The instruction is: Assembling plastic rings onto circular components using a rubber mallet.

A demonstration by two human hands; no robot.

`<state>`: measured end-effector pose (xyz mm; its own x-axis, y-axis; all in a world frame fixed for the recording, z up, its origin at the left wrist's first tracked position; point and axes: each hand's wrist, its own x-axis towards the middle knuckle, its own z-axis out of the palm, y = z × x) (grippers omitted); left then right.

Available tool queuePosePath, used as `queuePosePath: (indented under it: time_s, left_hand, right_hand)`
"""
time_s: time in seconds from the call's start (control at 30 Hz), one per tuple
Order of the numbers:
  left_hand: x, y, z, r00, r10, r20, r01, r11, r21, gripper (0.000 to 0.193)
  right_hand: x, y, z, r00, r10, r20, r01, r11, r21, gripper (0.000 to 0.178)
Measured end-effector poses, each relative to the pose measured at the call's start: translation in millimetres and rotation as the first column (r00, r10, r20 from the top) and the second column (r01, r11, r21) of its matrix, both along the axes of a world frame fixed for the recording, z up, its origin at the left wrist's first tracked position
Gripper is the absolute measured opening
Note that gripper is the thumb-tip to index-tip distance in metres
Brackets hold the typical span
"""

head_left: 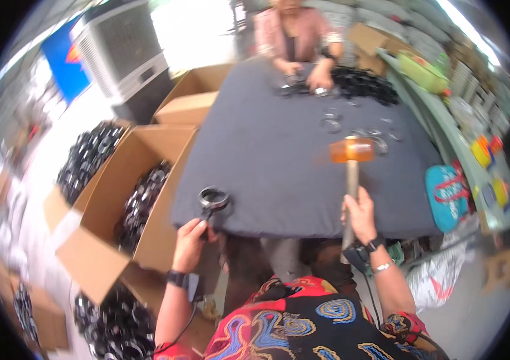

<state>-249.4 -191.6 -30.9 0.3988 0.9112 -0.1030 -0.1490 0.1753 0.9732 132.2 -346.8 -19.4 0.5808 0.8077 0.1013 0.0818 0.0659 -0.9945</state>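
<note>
My left hand (190, 245) is closed on the short handle of a black ring-shaped piece (213, 198) with a shiny metal rim. That ring rests at the near left edge of the cloth-covered table (261, 174); its exact kind I cannot tell. In my right hand (360, 215) is a mallet (351, 180), gripped by its pale wooden handle. The mallet's orange head is raised in front of my hand, slightly blurred. Beyond it, several loose silver rings (330, 125) lie on the cloth.
Across the table a person (295, 45) handles rings beside a heap of black pieces (366, 84). Open cardboard boxes (102, 231) of black rings stand along the left side. A teal pad (447, 197) and a green shelf (414, 96) border the right. An air cooler (120, 51) stands far left.
</note>
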Motion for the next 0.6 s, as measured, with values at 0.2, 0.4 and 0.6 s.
queuePosePath:
  time_s: [0.2,0.4,0.6]
  left_hand:
    - [-0.7,-27.0,-52.5,0.99,0.137,0.024,-0.138,0.989,0.051,0.027]
    - [-0.9,-20.2,-63.4,0.984,0.161,0.072,-0.166,0.985,0.058,0.025]
    - [-3.8,-23.0,-67.6,0.977,0.174,0.125,-0.178,0.984,0.028,0.025]
  right_hand:
    - [-66.2,16.5,45.4,0.931,0.341,0.134,-0.337,0.94,-0.049,0.055]
    - [-124.6,59.4,104.6,0.689,0.636,0.348,-0.575,0.772,-0.272,0.069]
    - [-174.2,84.9,151.7,0.703,0.381,0.601,-0.575,0.802,0.164,0.07]
